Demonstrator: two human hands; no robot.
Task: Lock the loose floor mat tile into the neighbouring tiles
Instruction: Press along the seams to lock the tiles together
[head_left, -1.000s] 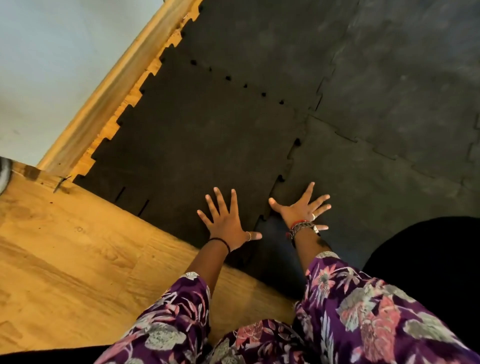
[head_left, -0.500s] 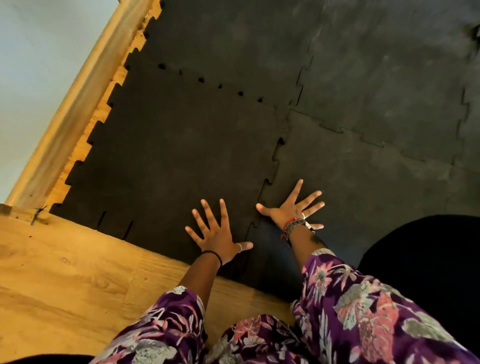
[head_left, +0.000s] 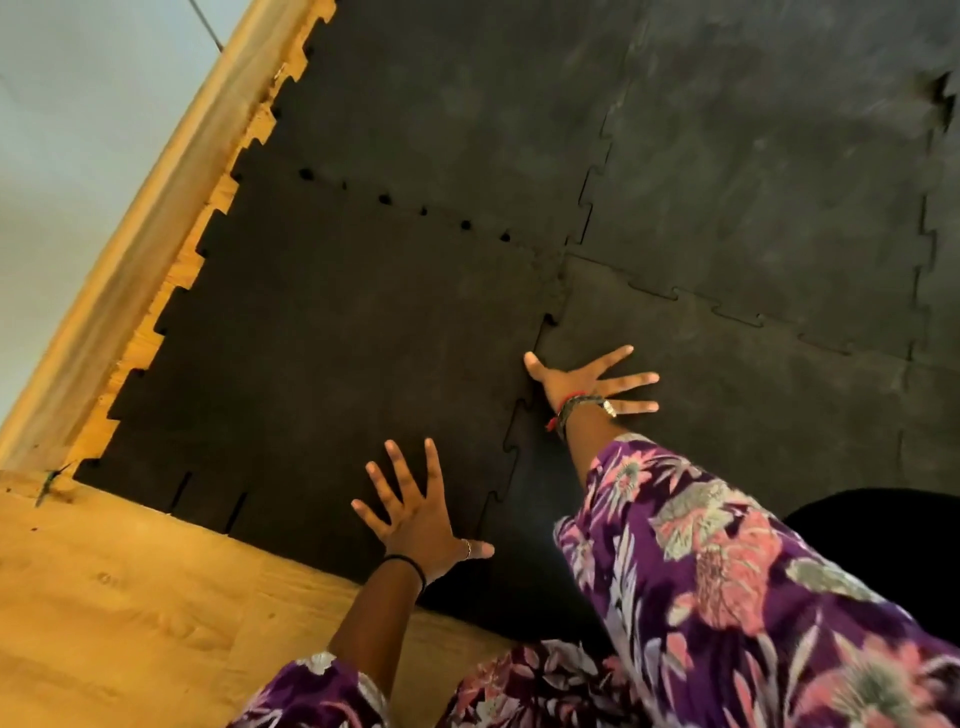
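The loose dark mat tile (head_left: 332, 332) lies at the near left corner of the black mat, its toothed edges meeting the tile beyond (head_left: 457, 104) and the tile to the right (head_left: 727, 415). Small dark gaps dot the far seam (head_left: 384, 198), and the right seam (head_left: 514, 441) is slightly parted. My left hand (head_left: 415, 514) lies flat with fingers spread on the loose tile near its front right corner. My right hand (head_left: 587, 384) presses flat with fingers spread on the right tile, thumb at the seam.
Bare wooden floor (head_left: 130, 613) runs along the front and left of the mat. A wooden skirting board (head_left: 156, 218) and pale wall (head_left: 62, 130) border the left. More joined tiles (head_left: 779, 156) stretch to the back right. A black shape (head_left: 893, 540) sits at right.
My right hand has slid further up the right seam, away from me. My left hand stays flat on the loose tile. The view has shifted forward over the mat.
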